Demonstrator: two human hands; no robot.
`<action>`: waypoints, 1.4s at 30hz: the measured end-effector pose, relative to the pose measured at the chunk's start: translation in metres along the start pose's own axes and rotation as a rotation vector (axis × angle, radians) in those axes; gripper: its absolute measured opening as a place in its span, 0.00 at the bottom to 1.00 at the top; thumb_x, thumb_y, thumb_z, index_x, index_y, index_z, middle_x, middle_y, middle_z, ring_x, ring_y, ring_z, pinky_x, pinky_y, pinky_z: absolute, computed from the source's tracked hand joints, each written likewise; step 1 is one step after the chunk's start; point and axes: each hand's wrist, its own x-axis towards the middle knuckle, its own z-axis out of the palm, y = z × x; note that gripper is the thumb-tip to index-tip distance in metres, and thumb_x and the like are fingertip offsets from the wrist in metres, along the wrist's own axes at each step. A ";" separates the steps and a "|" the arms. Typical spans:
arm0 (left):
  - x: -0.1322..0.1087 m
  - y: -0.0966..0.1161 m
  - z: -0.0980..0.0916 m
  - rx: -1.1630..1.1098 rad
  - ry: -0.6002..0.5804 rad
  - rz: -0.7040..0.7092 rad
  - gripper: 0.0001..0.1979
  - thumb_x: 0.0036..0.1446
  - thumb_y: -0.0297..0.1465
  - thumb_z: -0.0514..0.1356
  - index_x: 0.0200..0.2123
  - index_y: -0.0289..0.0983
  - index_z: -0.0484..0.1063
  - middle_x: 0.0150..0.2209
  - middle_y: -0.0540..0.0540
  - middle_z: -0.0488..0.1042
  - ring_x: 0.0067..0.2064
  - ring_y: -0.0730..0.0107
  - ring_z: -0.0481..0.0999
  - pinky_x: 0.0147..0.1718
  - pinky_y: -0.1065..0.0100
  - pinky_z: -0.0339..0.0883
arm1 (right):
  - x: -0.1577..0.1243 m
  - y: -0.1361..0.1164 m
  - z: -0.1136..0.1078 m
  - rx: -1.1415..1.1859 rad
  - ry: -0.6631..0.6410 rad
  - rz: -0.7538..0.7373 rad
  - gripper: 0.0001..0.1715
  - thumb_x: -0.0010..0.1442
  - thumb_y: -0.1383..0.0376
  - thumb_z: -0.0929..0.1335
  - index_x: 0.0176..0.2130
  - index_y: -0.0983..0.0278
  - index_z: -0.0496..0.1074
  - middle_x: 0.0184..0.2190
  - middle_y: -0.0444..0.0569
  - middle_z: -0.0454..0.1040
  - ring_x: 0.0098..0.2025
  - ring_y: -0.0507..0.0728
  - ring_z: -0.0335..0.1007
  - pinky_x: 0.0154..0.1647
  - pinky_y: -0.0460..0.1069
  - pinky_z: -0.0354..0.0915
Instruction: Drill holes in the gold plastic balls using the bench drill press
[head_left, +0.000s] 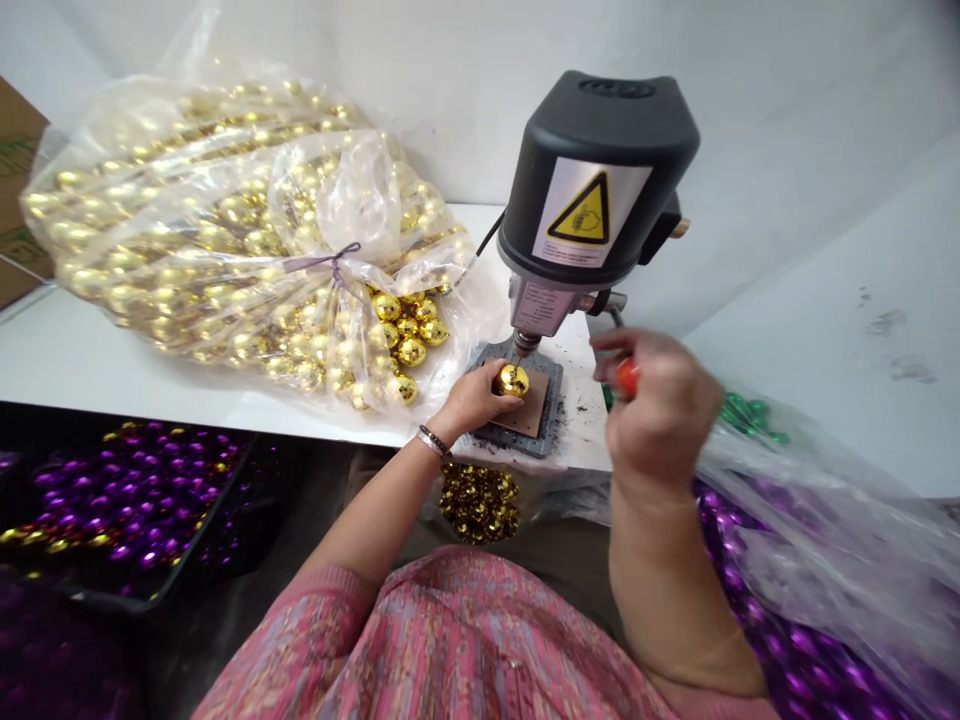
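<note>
My left hand (474,398) pinches a shiny gold ball (513,380) and holds it on the brown pad of the drill press base (551,420), right under the drill bit (523,346). My right hand (660,410) is closed around the red knob of the press lever (627,377), to the right of the black drill press head (596,180). A loose pile of gold balls (405,335) lies on the white table just left of the base.
A big clear plastic bag of gold balls (225,220) fills the table's left. A bin of purple balls (127,495) sits low on the left. Gold balls (478,500) lie below the table edge. A plastic bag with purple and green balls (810,560) is at the right.
</note>
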 end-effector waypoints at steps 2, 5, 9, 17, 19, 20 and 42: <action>-0.005 0.000 -0.003 -0.027 0.000 0.025 0.24 0.50 0.33 0.67 0.52 0.37 0.73 0.43 0.47 0.79 0.44 0.62 0.77 0.46 0.65 0.69 | 0.013 -0.022 -0.003 0.088 0.015 0.100 0.20 0.62 0.56 0.63 0.26 0.62 0.75 0.20 0.43 0.68 0.22 0.49 0.58 0.27 0.49 0.59; -0.020 -0.002 -0.012 -0.050 -0.051 0.063 0.26 0.51 0.34 0.67 0.54 0.37 0.72 0.45 0.46 0.79 0.45 0.63 0.77 0.46 0.64 0.70 | 0.024 -0.040 -0.003 0.141 0.056 0.210 0.21 0.61 0.55 0.63 0.22 0.62 0.71 0.21 0.44 0.71 0.21 0.48 0.55 0.25 0.48 0.57; -0.037 -0.009 -0.028 -0.061 -0.260 0.101 0.35 0.50 0.38 0.70 0.60 0.36 0.69 0.48 0.43 0.80 0.44 0.62 0.78 0.43 0.64 0.72 | 0.023 -0.040 0.001 0.167 0.092 0.223 0.20 0.60 0.56 0.63 0.21 0.61 0.69 0.18 0.43 0.68 0.20 0.48 0.54 0.25 0.49 0.57; -0.011 -0.028 -0.078 0.655 0.279 -0.207 0.20 0.65 0.26 0.51 0.57 0.34 0.71 0.58 0.33 0.73 0.54 0.53 0.77 0.51 0.57 0.70 | 0.017 -0.029 0.000 0.179 0.077 0.211 0.21 0.61 0.55 0.63 0.21 0.60 0.67 0.17 0.42 0.65 0.20 0.49 0.56 0.24 0.49 0.54; -0.004 -0.030 -0.085 0.808 0.208 -0.304 0.20 0.63 0.24 0.51 0.55 0.32 0.71 0.56 0.31 0.73 0.52 0.49 0.78 0.48 0.55 0.72 | 0.017 -0.026 0.000 0.175 0.057 0.188 0.22 0.62 0.54 0.63 0.21 0.60 0.68 0.15 0.42 0.62 0.20 0.49 0.55 0.25 0.49 0.56; -0.001 -0.032 -0.086 0.857 0.168 -0.326 0.19 0.62 0.23 0.51 0.54 0.31 0.71 0.55 0.30 0.74 0.52 0.48 0.78 0.47 0.55 0.72 | 0.016 -0.024 0.000 0.178 0.050 0.174 0.22 0.63 0.54 0.62 0.22 0.60 0.69 0.15 0.41 0.61 0.20 0.49 0.54 0.25 0.49 0.56; -0.003 -0.004 -0.038 -0.569 -0.107 -0.314 0.13 0.59 0.33 0.63 0.45 0.34 0.69 0.36 0.45 0.77 0.30 0.76 0.76 0.29 0.73 0.67 | 0.016 -0.017 0.000 0.183 -0.055 0.035 0.28 0.65 0.49 0.61 0.25 0.64 0.73 0.19 0.41 0.61 0.23 0.47 0.55 0.27 0.48 0.57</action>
